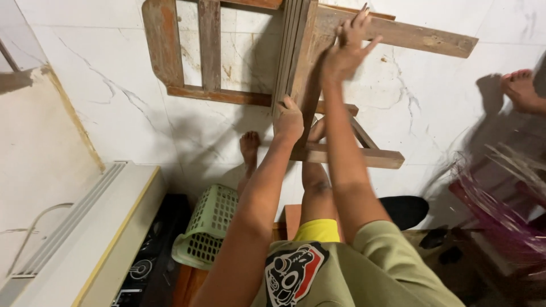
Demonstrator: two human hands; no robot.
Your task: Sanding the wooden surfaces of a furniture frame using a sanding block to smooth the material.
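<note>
From the head camera, looking down: no package or sign shows; the only printed mark is a round black, white and red patch (293, 267) on the olive shirt at the bottom edge; a pale green slotted basket (207, 224) lies tipped on the floor left of the legs, beside a dark panel with white ring markings (142, 267); a white ribbed unit (68, 227) runs along the lower left; a blurred pink and purple bundle (500, 210) sits at the right, with a dark cushion (406, 210) near it; another person's foot (520, 88) shows at the right edge.

The left hand (289, 120) is curled narrow, gripping the lower edge of a stack of thin boards (293, 51); the right hand (347, 48) is spread wide, fingers splayed, its palm pressed against the upper side of the same stack near a slanting plank (409, 35).

The boards stand on edge, nearly upright, close together, grey-brown and worn; they lean within a wooden frame (187, 57) of reddish, scuffed slats lying on the white marble floor (114, 108); the person's own bare foot (249, 145) rests on the floor just beside the frame.
</note>
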